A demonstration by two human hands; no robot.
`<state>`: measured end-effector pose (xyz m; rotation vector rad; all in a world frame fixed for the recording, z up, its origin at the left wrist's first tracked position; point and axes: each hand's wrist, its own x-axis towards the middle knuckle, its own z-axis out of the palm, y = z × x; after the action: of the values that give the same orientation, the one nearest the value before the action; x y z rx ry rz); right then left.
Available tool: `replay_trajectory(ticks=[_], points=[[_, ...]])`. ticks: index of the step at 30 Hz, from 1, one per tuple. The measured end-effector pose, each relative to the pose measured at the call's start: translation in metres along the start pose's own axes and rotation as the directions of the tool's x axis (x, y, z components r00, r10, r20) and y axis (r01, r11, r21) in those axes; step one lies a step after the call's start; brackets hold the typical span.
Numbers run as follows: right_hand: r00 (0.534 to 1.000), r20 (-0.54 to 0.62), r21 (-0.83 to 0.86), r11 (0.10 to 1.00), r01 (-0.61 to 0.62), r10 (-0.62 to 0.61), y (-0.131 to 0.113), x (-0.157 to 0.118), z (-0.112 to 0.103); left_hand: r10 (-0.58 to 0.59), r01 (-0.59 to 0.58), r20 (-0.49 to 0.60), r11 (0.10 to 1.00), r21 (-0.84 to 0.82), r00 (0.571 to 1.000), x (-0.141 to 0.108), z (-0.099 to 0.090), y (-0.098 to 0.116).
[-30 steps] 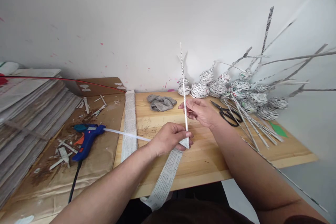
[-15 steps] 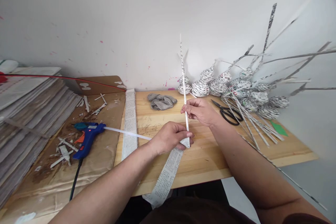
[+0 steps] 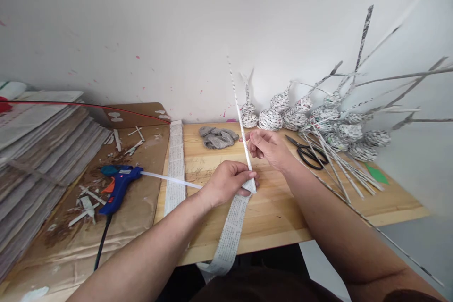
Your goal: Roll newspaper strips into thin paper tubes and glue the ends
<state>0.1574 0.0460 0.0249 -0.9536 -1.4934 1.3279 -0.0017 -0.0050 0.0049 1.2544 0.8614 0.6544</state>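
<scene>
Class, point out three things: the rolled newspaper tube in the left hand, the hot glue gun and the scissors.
Rolled newspaper tube (image 3: 240,118), head view: middle of its shaft.
Hot glue gun (image 3: 118,189), head view: blue handle.
Scissors (image 3: 300,146), head view: where blades meet handles.

head view (fairly near), forward and down over the table (image 3: 276,226)

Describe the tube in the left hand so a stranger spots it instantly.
Start at the wooden tabletop. Over it, the left hand pinches a slim, pale paper tube pointing upward. Unlike the loose tubes at right, it has a printed strip trailing from its lower end.
</scene>
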Motion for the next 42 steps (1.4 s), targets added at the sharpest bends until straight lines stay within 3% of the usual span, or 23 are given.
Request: replay_trajectory(ticks=[8, 14, 23, 32, 42], points=[[0.984, 0.122, -0.076, 0.989, -0.124, 0.132, -0.001, -0.001, 0.004, 0.158, -0.194, -0.245, 0.973, -0.127, 0.957, 0.005, -0.014, 0.007], [0.977, 0.151, -0.1, 0.986, -0.133, 0.148, 0.008, 0.001, 0.003, 0.146, -0.227, -0.353, 0.953, -0.2, 0.924, 0.01, -0.022, 0.004], [0.972, 0.136, -0.058, 0.981, -0.186, 0.193, 0.02, 0.001, 0.01, 0.085, -0.177, -0.389, 0.962, -0.209, 0.917, 0.011, -0.023, 0.007], [0.952, 0.208, -0.065, 0.974, -0.216, 0.225, 0.019, 0.001, 0.007, 0.109, -0.193, -0.457, 0.971, -0.14, 0.883, 0.016, -0.032, 0.003], [0.989, 0.038, -0.036, 0.989, -0.145, 0.146, 0.026, 0.001, 0.021, 0.098, -0.18, -0.425, 0.971, -0.155, 0.9, 0.016, -0.031, 0.003]])
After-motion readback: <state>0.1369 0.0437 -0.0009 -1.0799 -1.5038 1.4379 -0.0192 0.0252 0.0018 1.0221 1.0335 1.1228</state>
